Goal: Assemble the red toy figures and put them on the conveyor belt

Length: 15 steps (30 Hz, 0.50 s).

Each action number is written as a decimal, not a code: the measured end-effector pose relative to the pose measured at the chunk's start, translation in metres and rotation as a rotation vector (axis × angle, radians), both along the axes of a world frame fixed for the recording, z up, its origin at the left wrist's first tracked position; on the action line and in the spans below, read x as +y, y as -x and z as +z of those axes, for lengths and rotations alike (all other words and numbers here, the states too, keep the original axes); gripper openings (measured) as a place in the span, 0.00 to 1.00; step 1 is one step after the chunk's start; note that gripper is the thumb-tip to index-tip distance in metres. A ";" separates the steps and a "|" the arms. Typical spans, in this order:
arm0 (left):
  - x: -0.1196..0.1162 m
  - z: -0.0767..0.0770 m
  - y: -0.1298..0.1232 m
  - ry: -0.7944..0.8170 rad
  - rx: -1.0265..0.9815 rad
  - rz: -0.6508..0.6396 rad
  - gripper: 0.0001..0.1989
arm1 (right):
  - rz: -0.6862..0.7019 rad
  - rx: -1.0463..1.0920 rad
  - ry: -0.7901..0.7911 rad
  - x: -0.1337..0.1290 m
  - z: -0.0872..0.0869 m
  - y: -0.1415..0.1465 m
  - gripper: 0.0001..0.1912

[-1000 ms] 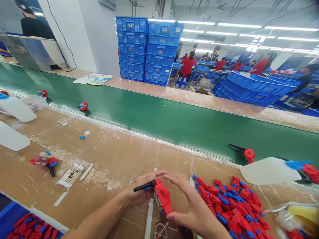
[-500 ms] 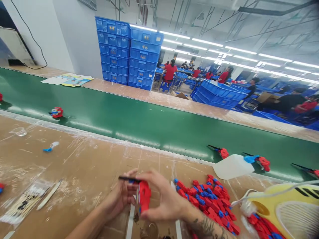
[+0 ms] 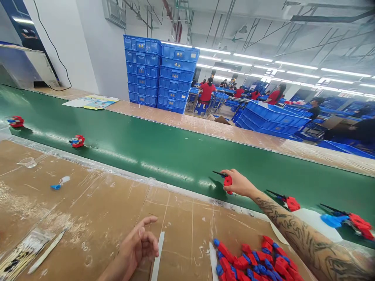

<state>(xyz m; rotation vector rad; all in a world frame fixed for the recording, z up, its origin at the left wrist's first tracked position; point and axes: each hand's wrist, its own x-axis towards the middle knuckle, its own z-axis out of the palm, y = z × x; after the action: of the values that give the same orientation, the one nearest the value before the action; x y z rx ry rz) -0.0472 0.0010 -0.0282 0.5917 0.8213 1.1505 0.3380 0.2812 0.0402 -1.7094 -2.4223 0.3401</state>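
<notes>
My right hand [image 3: 240, 182] grips a small red toy piece [image 3: 227, 184] with a thin black rod sticking out to the left. It holds the piece at the near side of the green conveyor belt [image 3: 164, 156]; whether the piece touches the belt I cannot tell. Low over the brown work table [image 3: 111, 203], my left hand [image 3: 140, 244] has its fingers loosely curled and apart, with nothing in them. A pile of red and blue toy parts [image 3: 258, 261] lies on the table below my right forearm.
Red toy pieces [image 3: 292, 203] with black rods lie on the belt at right, others [image 3: 77, 141] at left. A white bottle with a blue tip [image 3: 334, 220] is partly behind my forearm. Cotton swabs [image 3: 22, 253] and a white tool [image 3: 47, 251] lie at left. Blue crates [image 3: 143, 80] stand beyond.
My right hand has carried the red toy piece from over the table forward and right to the belt. My left hand has let go of it and stays low. The view has shifted.
</notes>
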 end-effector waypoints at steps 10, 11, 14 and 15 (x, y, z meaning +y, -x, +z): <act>0.120 0.048 0.137 -0.453 1.487 0.092 0.24 | -0.018 -0.071 0.116 0.018 -0.026 -0.040 0.50; 0.146 0.056 0.164 -0.487 1.627 0.187 0.25 | -0.025 -0.065 0.121 0.017 -0.025 -0.041 0.51; 0.208 0.071 0.249 -0.374 1.947 0.402 0.34 | -0.063 -0.033 0.094 0.006 -0.012 -0.047 0.52; 0.222 0.072 0.275 -0.307 1.961 0.405 0.38 | -0.075 -0.018 0.071 -0.002 -0.005 -0.049 0.50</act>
<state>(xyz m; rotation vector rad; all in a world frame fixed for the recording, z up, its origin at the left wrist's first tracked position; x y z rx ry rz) -0.3222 0.2232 0.0435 1.9396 2.4833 0.7315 0.3870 0.2794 0.0353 -1.8351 -2.3780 0.4073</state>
